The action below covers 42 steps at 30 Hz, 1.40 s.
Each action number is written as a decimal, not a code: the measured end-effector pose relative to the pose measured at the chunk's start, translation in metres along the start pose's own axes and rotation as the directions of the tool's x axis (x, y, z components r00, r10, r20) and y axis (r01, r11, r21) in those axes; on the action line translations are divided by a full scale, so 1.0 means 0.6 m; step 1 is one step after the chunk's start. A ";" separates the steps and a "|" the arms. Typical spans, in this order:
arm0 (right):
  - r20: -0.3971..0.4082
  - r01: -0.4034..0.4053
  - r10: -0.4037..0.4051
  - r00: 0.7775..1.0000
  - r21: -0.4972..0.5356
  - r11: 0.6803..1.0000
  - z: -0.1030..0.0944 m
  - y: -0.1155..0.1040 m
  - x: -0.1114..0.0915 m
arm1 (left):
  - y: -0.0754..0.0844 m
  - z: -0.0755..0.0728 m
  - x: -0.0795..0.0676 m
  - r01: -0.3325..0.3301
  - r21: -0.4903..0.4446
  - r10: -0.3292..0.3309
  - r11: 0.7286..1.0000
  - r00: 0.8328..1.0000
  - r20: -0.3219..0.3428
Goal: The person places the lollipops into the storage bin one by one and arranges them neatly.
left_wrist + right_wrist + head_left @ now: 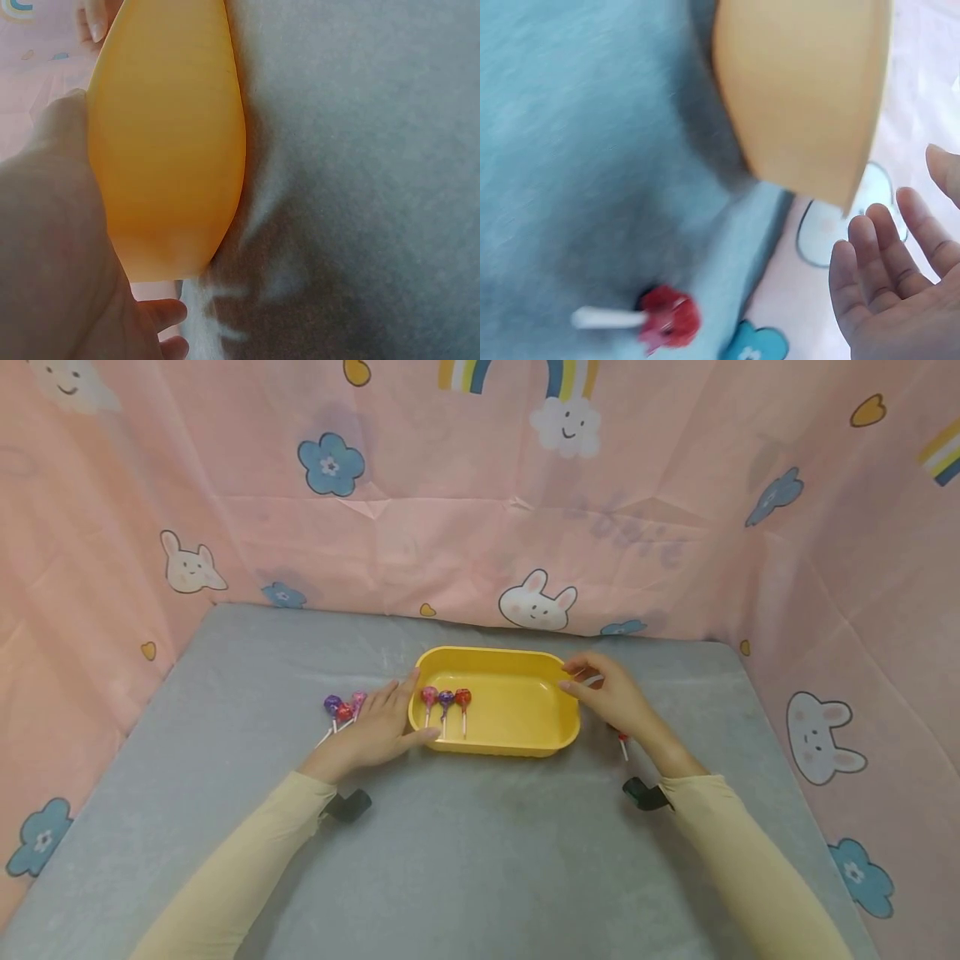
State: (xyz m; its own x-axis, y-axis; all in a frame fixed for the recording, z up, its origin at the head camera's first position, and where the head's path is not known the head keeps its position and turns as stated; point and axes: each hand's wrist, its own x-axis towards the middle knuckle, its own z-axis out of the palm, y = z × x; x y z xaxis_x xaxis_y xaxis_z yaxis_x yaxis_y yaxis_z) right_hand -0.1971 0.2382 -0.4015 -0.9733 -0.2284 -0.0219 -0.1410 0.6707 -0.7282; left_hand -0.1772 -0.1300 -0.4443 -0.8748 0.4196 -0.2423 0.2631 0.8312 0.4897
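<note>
A yellow plastic basin (517, 706) sits on the grey cloth. At its left end lie a pink lollipop (429, 695), a purple lollipop (446, 699) and a red lollipop (463, 697), side by side. My left hand (375, 727) rests against the basin's left end, fingers extended and thumb over the near rim. By the right end hovers my right hand (613, 697); its fingers are slightly bent, and the right wrist view shows nothing in them and a gap to the basin. Partly hidden under the right forearm is another red lollipop (669, 318).
Left of the basin, beside my left hand, lies a cluster with a purple lollipop (332, 702), a red lollipop (344, 712) and a pink lollipop (359, 699). A pink printed curtain (435, 543) borders the table (480, 860) at the back and sides.
</note>
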 end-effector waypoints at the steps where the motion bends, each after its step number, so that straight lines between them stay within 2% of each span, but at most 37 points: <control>1: -0.004 -0.001 0.001 1.000 -0.002 1.000 -0.002 0.006 -0.002 | 0.001 0.000 0.000 0.001 0.001 -0.001 1.000 1.000 0.001; 6: -0.030 -0.010 0.010 0.999 -0.005 1.000 -0.009 0.032 -0.013 | 0.005 -0.002 -0.001 0.010 -0.010 -0.010 1.000 1.000 0.005; 14: -0.043 -0.092 0.091 0.995 -0.021 0.996 -0.024 0.065 -0.028 | 0.007 -0.002 -0.003 0.018 -0.013 -0.018 1.000 1.000 0.004; 20: -0.067 -0.087 0.085 0.994 -0.021 0.996 -0.035 0.090 -0.040 | 0.007 -0.002 -0.003 0.010 -0.007 -0.010 1.000 1.000 0.001; 35: 0.019 -0.162 0.163 0.986 -0.025 0.986 -0.045 0.140 -0.059 | 0.005 -0.002 -0.003 -0.015 0.010 0.015 1.000 1.000 0.000; 42: 0.035 -0.138 0.138 0.990 -0.017 0.990 -0.044 0.149 -0.066 | 0.003 -0.002 -0.001 -0.006 0.009 0.006 1.000 1.000 -0.001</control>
State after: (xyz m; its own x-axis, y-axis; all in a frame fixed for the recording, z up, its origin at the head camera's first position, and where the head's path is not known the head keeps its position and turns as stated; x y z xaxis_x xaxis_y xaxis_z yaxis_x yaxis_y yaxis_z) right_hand -0.1759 0.3259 -0.4478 -0.9764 -0.1582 -0.1468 -0.0084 0.7076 -0.7065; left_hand -0.1764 -0.1291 -0.4422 -0.8735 0.4244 -0.2384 0.2723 0.8320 0.4834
